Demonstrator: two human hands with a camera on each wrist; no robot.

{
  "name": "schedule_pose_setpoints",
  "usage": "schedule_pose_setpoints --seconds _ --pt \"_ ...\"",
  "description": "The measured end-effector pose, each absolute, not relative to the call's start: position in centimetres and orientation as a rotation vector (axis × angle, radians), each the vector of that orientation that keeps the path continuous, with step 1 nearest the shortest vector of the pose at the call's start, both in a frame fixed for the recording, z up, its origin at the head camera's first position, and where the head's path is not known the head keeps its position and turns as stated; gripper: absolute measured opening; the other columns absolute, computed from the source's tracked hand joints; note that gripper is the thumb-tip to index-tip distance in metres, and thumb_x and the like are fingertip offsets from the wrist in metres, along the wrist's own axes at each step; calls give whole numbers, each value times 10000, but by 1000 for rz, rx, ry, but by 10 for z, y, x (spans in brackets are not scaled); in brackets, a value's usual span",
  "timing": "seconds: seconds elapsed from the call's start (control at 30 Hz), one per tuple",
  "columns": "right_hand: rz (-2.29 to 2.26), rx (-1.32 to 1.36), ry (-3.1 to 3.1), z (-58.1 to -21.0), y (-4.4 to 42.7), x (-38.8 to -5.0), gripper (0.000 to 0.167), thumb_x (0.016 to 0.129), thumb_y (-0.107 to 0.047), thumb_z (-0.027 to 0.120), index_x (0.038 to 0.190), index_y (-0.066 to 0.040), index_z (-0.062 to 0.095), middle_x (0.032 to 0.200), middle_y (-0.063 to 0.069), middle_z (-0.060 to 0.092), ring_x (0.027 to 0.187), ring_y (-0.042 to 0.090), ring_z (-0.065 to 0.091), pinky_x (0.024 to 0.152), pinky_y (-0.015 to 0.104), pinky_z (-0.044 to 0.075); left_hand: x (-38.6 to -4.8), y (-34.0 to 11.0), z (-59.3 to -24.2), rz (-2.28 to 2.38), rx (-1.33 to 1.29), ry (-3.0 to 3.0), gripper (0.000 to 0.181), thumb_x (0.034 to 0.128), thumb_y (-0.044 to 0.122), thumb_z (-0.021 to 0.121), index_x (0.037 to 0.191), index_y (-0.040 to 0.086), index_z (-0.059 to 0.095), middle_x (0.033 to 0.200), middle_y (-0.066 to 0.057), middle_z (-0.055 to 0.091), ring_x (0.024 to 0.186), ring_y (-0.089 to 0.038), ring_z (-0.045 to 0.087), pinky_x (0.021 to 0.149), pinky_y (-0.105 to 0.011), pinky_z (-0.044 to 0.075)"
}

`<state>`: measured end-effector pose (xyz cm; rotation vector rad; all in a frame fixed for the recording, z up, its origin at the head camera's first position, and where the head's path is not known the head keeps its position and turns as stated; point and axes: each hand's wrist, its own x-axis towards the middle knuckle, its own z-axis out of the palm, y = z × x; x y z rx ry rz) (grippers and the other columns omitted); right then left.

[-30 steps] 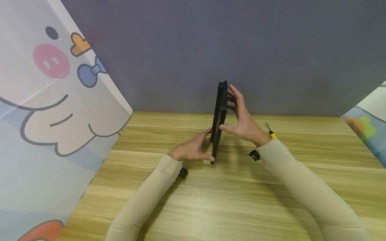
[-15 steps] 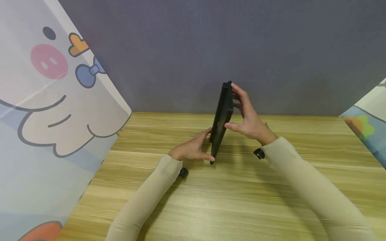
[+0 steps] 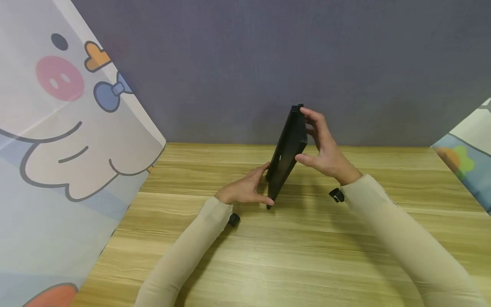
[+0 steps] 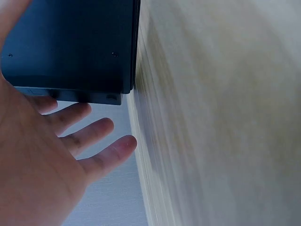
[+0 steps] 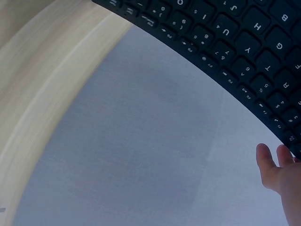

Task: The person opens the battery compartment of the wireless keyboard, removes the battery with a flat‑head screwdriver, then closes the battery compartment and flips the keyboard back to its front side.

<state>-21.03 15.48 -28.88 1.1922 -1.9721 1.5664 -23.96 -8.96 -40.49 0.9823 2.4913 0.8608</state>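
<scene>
A black keyboard (image 3: 288,149) stands tilted on edge on the wooden table, leaning right. My left hand (image 3: 244,189) holds its lower left part, thumb on the near end and fingers behind. In the left wrist view, the fingers of my left hand (image 4: 42,155) stretch out past the strip along the edge of the dark, screwed panel (image 4: 75,47). My right hand (image 3: 324,151) grips the upper right side, thumb low and fingers at the top. Lettered keys (image 5: 244,47) fill the upper right of the right wrist view, with fingertips (image 5: 265,155) near the corner.
The wood-grain table (image 3: 245,256) runs back to a grey wall (image 3: 230,72). Printed cartoon panels flank it at left (image 3: 57,170) and right (image 3: 466,157). Black wrist cameras hang beneath the left sleeve (image 3: 234,220) and the right sleeve (image 3: 336,195).
The top of the keyboard has tipped to the right along with my right hand, while its lower edge and my left hand stay put. My right forearm now covers the yellow-handled screwdriver.
</scene>
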Motion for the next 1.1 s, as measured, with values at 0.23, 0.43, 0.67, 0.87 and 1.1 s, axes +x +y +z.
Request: schedule_pose_setpoints --seconds 0.23,0.43,0.67,0.87,1.1 --pt "1589 1180 -1987 -309 177 -226 911 799 -310 767 1448 9 213 1443 175 307 1303 265 324 1044 353 242 -242 -93 -403 830 959 2525 1184 735 555 748 1525 230 -71 1568 -6 19 1415 -208 64 1088 -457 209" --pt "1575 1148 -2067 -310 192 -215 854 811 -128 757 1436 51 204 1517 192 140 1363 270 252 1097 361 178 -245 -101 -405 802 931 2563 1200 716 567 758 1528 231 -59 1568 -54 28 1412 -239 95 1072 -487 234" --pt "1513 1111 -2130 -312 205 -210 856 729 43 781 1414 81 269 1529 192 160 1356 248 282 1043 269 272 -248 -109 -402 731 878 2589 1190 698 574 767 1530 270 -27 1548 -77 84 1391 -251 173 1046 -472 287" --pt "1384 1048 -2276 -317 215 -207 929 690 135 766 1462 30 259 1540 174 171 1374 237 264 1045 213 268 -251 -113 -398 727 839 2578 1200 693 532 793 1535 225 -4 1524 -79 113 1375 -256 202 1033 -457 313" --pt "1284 948 -2433 -322 223 -205 929 727 69 779 1486 -2 247 1548 111 184 1376 251 256 1027 166 272 -254 -116 -399 722 777 2574 1215 685 508 810 1535 219 -9 1544 -96 55 1387 -278 171 1034 -469 308"
